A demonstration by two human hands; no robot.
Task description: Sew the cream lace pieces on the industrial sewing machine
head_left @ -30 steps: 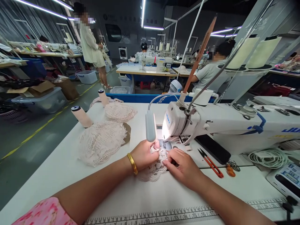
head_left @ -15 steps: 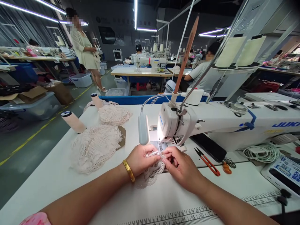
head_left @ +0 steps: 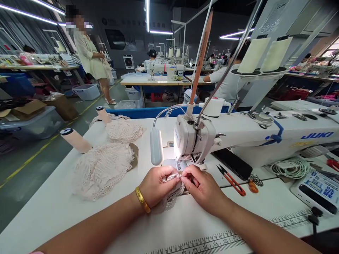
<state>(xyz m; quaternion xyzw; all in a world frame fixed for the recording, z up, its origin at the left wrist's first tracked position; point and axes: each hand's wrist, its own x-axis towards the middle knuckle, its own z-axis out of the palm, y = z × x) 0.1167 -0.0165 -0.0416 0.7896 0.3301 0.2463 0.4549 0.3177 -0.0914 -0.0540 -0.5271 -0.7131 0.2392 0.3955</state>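
Note:
My left hand (head_left: 159,185), with a gold bangle at the wrist, grips a small piece of pale lace fabric (head_left: 173,198) between thumb and fingers. On the other side, my right hand (head_left: 200,187) pinches the edge of the same lace fabric, its thumb and index fingertip together. Both hands are close together, just in front of the sewing machine's needle area (head_left: 180,164). The scalloped lace edge hangs below my left fingers toward the tabletop. Part of the fabric is hidden inside my left hand.
Left of my hands lie ruffled lace pieces (head_left: 102,173) and a thread cone (head_left: 76,140). A lamp (head_left: 156,146) hangs beside the sewing machine head (head_left: 194,137). To the right are orange thread snips (head_left: 233,181), a black phone (head_left: 233,164) and coiled cable (head_left: 290,167).
The view has shifted slightly, so the machine and table items appear further left. My left hand has gathered the lace closer, with less of it spread below; both hands still hold it.

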